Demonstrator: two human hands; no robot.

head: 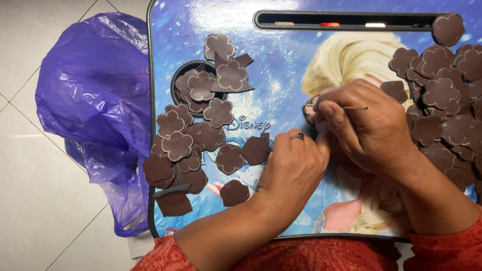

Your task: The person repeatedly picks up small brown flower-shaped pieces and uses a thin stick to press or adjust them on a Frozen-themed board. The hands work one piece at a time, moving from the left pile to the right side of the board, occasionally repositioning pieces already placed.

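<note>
My right hand [369, 128] pinches a thin wooden stick [351, 107] and bends over a small dark flower-shaped piece [307, 110] at the middle of a blue picture lap tray [281, 65]. My left hand [293, 168], a ring on one finger, rests in a loose fist beside it; its fingertips press at that same piece, mostly hidden. A loose heap of brown flower-shaped cutouts [198, 135] lies left of my left hand. A thicker pile of brown flower cutouts [444, 105] lies right of my right hand.
A round cup recess [179, 70] in the tray holds several cutouts. A long slot [346, 21] runs along the tray's far edge. A crumpled purple plastic bag [95, 100] lies on the white tiled floor [30, 190] to the left.
</note>
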